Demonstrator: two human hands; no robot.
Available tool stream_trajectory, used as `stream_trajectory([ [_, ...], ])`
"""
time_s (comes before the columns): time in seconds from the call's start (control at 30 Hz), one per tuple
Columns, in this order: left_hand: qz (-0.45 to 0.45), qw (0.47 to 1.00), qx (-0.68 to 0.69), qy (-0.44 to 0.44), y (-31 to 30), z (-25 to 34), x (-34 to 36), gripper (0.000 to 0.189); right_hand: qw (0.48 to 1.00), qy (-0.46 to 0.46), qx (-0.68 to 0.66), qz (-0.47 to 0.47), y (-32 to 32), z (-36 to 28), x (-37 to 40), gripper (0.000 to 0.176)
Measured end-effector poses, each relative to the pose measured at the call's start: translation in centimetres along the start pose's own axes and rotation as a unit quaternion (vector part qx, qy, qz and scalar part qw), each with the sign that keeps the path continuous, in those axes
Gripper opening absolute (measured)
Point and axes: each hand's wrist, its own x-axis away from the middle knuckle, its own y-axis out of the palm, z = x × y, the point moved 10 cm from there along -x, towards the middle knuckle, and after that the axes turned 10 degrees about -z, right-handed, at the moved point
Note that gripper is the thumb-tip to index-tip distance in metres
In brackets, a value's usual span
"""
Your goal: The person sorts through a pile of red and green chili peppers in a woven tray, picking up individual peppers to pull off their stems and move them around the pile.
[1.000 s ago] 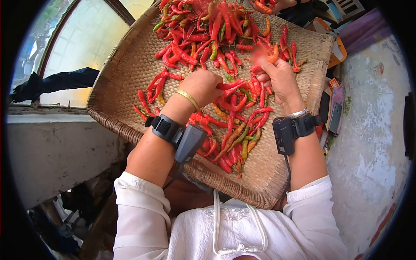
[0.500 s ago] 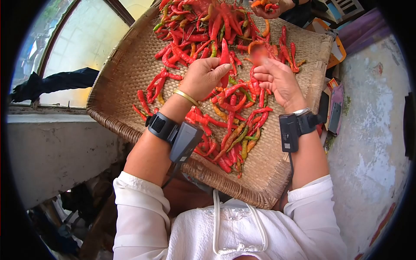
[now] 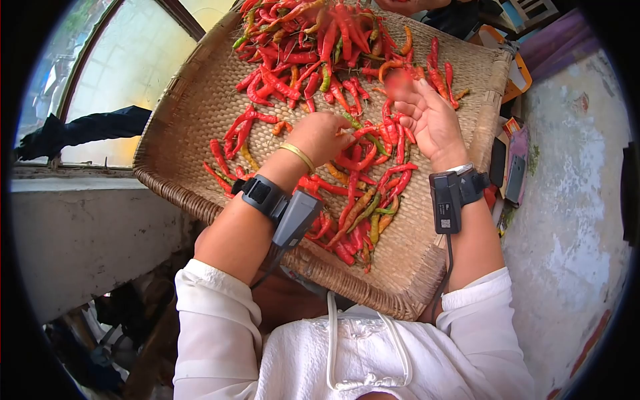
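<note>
My left hand (image 3: 320,138) is palm down over the peppers near the middle of the woven tray (image 3: 193,123), its fingers curled together and their tips partly hidden. What they pinch, if anything, is unclear. To its right, my right hand (image 3: 433,130) is turned palm inward, with loosely bent fingers apart and no pepper visible in the palm. A blurred red patch (image 3: 400,83) overlaps the view beside its upper fingertips. Red peppers (image 3: 393,179) lie below and between both hands, some orange or green. A denser pepper pile (image 3: 293,53) fills the tray's far side.
Another person's hand (image 3: 413,5) shows at the top edge. A window (image 3: 127,67) and dark cloth (image 3: 87,132) are on the left, above a pale ledge (image 3: 93,227). An orange-edged box (image 3: 517,80) and other items stand right of the tray, beside a worn wall (image 3: 567,167).
My left hand has moved down, and the red pepper between its thumb and fingers no longer shows there. My right hand has shifted slightly. The other person's hand has moved up, mostly out of view.
</note>
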Motion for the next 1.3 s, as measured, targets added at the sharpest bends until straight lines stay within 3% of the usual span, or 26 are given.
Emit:
stream_trajectory([
  [0.07, -0.064, 0.990, -0.126, -0.004, 1.8, 0.3, 0.2, 0.025, 1.000, -0.005, 0.019, 0.011, -0.4, 0.1, 0.1, 0.025],
  [0.13, -0.070, 0.986, -0.151, -0.021, 1.9, 0.9, 0.2, 0.025, 0.987, 0.061, 0.100, -0.105, 2.3, 1.6, 0.1, 0.027],
  [0.2, -0.083, 0.974, -0.202, -0.054, 2.3, 0.6, 0.1, 0.022, 0.977, 0.088, 0.153, -0.121, 3.3, 2.7, 0.4, 0.027],
  [0.27, -0.085, 0.975, -0.197, -0.055, 2.5, 0.3, -0.1, 0.020, 0.935, 0.112, 0.308, -0.136, 3.9, 3.7, 0.6, 0.024],
  [0.33, -0.085, 0.976, -0.192, -0.057, 2.4, 0.1, -0.2, 0.017, 0.930, 0.104, 0.332, -0.121, 3.8, 4.1, 0.3, 0.024],
  [0.4, -0.101, 0.971, -0.204, -0.074, 2.6, -0.3, 0.0, 0.014, 0.858, 0.020, 0.493, -0.144, 4.3, 3.7, -0.6, 0.025],
  [0.77, 0.024, 0.973, -0.194, -0.124, -2.9, -1.5, 1.6, 0.011, 0.734, -0.017, 0.653, -0.186, 6.0, 4.6, 0.2, 0.030],
  [0.87, 0.071, 0.990, -0.094, -0.078, -4.0, -1.1, 1.9, 0.012, 0.710, 0.011, 0.679, -0.188, 6.1, 5.5, 0.4, 0.029],
  [0.93, 0.065, 0.995, 0.045, -0.054, -4.1, -1.5, 1.8, 0.011, 0.695, -0.030, 0.700, -0.162, 6.0, 5.4, 0.4, 0.029],
  [0.97, 0.066, 0.995, 0.045, -0.054, -4.3, -1.5, 1.7, 0.011, 0.695, -0.030, 0.700, -0.162, 5.9, 5.5, 0.4, 0.029],
  [1.03, 0.036, 0.970, 0.221, -0.093, -3.8, -2.8, 1.8, 0.010, 0.642, 0.026, 0.752, -0.148, 5.2, 6.4, 0.2, 0.021],
  [1.07, 0.036, 0.970, 0.220, -0.093, -4.2, -2.7, 1.9, 0.010, 0.642, 0.026, 0.751, -0.149, 5.4, 6.2, 0.3, 0.021],
  [1.13, 0.048, 0.953, 0.274, -0.118, -5.1, -3.0, 2.4, 0.011, 0.596, 0.120, 0.775, -0.172, 5.1, 7.1, 0.6, 0.017],
  [1.3, 0.077, 0.954, 0.268, -0.111, -5.6, -3.7, 2.7, 0.010, 0.579, 0.108, 0.789, -0.174, 5.2, 6.9, 0.9, 0.016],
])
